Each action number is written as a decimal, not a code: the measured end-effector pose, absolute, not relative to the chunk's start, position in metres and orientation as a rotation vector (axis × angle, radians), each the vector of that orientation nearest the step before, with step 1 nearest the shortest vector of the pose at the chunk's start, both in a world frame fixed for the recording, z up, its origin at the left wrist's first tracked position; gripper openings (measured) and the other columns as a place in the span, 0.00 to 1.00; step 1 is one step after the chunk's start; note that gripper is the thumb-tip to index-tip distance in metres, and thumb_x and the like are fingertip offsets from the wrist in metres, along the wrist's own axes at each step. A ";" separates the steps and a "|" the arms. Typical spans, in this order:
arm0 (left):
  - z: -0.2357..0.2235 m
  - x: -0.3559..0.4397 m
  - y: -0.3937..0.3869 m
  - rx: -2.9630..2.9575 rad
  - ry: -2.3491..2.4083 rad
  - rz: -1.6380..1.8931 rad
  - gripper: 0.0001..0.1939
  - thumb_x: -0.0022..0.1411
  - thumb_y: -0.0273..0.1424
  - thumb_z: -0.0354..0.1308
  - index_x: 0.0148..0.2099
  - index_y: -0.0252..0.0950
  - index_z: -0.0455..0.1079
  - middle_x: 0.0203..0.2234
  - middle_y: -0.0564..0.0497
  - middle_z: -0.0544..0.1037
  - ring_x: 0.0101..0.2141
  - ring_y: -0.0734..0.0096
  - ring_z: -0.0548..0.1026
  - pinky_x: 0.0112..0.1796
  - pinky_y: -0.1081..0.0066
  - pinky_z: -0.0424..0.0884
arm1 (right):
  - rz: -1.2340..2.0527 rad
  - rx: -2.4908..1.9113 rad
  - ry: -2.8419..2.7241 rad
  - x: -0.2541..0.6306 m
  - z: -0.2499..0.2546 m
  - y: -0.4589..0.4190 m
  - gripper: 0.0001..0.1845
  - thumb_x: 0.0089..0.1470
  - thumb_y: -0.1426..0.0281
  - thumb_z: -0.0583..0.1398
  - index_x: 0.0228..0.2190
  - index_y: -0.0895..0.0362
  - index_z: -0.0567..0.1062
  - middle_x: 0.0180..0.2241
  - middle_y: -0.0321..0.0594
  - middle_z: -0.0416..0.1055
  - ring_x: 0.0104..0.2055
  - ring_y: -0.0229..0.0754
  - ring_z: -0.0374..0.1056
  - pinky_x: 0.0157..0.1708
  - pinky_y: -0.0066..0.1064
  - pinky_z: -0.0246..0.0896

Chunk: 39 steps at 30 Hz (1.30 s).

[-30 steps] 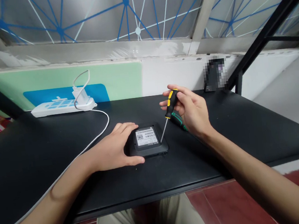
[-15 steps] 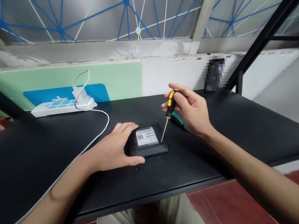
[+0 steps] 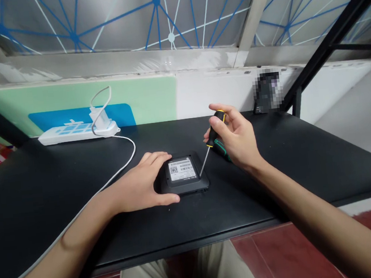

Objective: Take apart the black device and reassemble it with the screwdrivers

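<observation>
Head view: the left hand (image 3: 143,183), spread wide, clasps the black device (image 3: 185,186) on the table (image 3: 142,236), seemingly to steady it, while the right hand (image 3: 240,137), fingers curled, grips a screwdriver (image 3: 211,140) slanted toward its near right corner, beside a green-trimmed tool (image 3: 221,149).

Two hands (image 3: 140,183) (image 3: 238,140), two tools (image 3: 214,137) (image 3: 221,150), one black device (image 3: 185,186).
</observation>
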<state>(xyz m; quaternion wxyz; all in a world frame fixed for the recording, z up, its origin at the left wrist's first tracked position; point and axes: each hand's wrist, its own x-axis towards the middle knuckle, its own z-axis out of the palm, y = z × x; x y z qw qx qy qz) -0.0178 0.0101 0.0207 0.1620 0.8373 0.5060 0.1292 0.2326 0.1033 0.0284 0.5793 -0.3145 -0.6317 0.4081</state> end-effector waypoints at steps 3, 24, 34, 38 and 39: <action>0.021 -0.018 0.011 2.386 1.444 0.368 0.48 0.56 0.55 0.66 0.70 0.36 0.56 0.66 0.36 0.63 0.66 0.41 0.61 0.64 0.45 0.62 | 0.921 -0.745 -1.501 0.233 0.029 0.102 0.17 0.60 0.55 0.63 0.48 0.49 0.73 0.30 0.33 0.69 0.28 0.37 0.74 0.30 0.33 0.76; 0.018 -0.008 0.008 2.372 1.424 0.416 0.48 0.55 0.54 0.66 0.69 0.36 0.57 0.66 0.36 0.63 0.65 0.40 0.60 0.63 0.45 0.62 | 1.004 -0.662 -1.512 0.222 0.024 0.092 0.25 0.57 0.59 0.67 0.52 0.49 0.67 0.44 0.39 0.74 0.35 0.40 0.79 0.36 0.35 0.80; 0.014 -0.006 0.009 2.369 1.408 0.448 0.48 0.55 0.54 0.66 0.70 0.36 0.57 0.68 0.36 0.62 0.67 0.39 0.58 0.64 0.43 0.61 | 1.016 -0.618 -1.563 0.210 0.022 0.076 0.22 0.58 0.60 0.67 0.51 0.45 0.68 0.43 0.36 0.75 0.36 0.41 0.79 0.39 0.37 0.81; 0.015 -0.005 0.010 2.377 1.406 0.431 0.49 0.56 0.54 0.66 0.70 0.34 0.56 0.67 0.35 0.62 0.67 0.40 0.58 0.64 0.45 0.60 | 1.053 -0.571 -1.556 0.213 0.021 0.074 0.18 0.65 0.58 0.59 0.54 0.45 0.69 0.53 0.39 0.75 0.44 0.42 0.80 0.47 0.40 0.79; 0.016 -0.005 0.010 2.384 1.405 0.425 0.49 0.56 0.54 0.66 0.70 0.34 0.56 0.67 0.35 0.62 0.67 0.41 0.58 0.64 0.45 0.61 | 1.061 -0.563 -1.550 0.213 0.021 0.074 0.17 0.66 0.58 0.57 0.55 0.46 0.70 0.55 0.39 0.74 0.46 0.42 0.80 0.49 0.41 0.78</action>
